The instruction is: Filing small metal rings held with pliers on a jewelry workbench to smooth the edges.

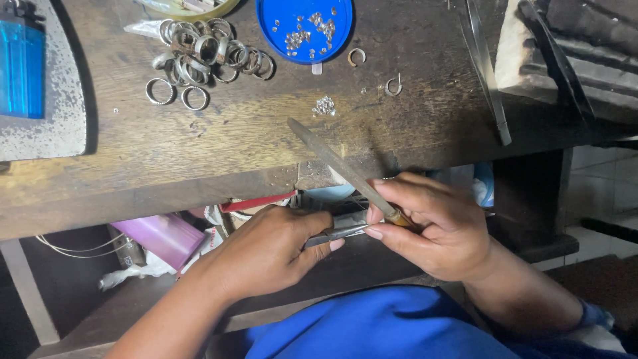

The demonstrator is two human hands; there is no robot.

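Right hand (435,229), grip clamped on a flat metal file (342,171) that slants up over the edge of the wooden counter (199,153). Left hand (269,252), grip closed on a slim metal tool (339,233) whose tip meets the right fingers. On the counter: a heap of silver rings (203,56) and a blue lid (304,30) holding small stones.
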